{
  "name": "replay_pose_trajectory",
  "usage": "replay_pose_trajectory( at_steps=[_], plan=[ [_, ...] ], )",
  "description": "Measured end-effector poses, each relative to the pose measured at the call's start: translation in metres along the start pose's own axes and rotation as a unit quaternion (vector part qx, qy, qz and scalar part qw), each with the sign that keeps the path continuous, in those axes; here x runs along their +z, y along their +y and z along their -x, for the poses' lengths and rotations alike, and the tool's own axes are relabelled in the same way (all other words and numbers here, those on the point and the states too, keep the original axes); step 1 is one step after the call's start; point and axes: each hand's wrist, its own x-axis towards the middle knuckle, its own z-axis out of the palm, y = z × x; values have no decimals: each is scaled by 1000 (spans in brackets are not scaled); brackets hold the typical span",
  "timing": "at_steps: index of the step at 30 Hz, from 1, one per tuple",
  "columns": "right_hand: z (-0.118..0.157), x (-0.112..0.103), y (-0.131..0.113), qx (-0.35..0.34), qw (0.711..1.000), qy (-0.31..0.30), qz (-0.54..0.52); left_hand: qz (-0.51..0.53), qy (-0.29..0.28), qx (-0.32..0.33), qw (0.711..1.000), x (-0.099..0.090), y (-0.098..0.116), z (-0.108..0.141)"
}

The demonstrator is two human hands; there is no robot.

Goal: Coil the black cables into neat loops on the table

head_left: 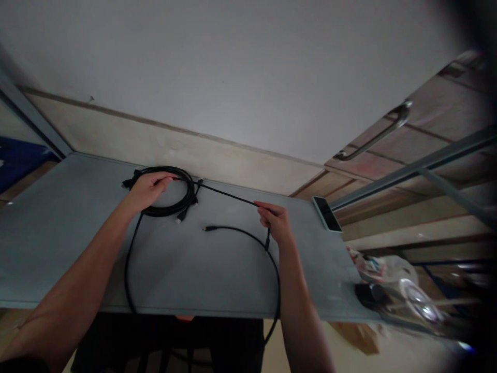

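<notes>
My left hand (149, 189) is closed on a black cable (229, 194), above a round coil of black cable (190, 194) near the table's back edge. A length of the cable runs fairly straight to my right hand (274, 220), whose fingers pinch it. From there an end with a small black plug (210, 228) lies curved on the tabletop. Several connectors show around the coil, one with a pale tip (180, 216). Another stretch of cable hangs over the front edge toward my lap.
The grey table (186, 274) stands against a wall. A phone (326, 213) lies at its back right. A dark-capped clear container (411, 300) and a plastic bag (392, 269) are on the right, beside a metal frame bar (419, 166). A blue item (23, 163) is at far left.
</notes>
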Motion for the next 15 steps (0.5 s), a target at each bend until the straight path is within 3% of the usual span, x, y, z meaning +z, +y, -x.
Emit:
replay_pose_trajectory(
  at_steps=[8, 12, 15],
  plan=[
    [1, -7, -5, -2, 999, -19, 32, 144, 40, -67, 986, -16, -12, -5],
    [3, -10, -8, 3, 998, -12, 67, 126, 67, -57, 988, -20, -11, -6],
    [7, -13, -12, 31, 996, -37, 70, 47, 57, -46, 996, -21, -8, -5]
  ],
)
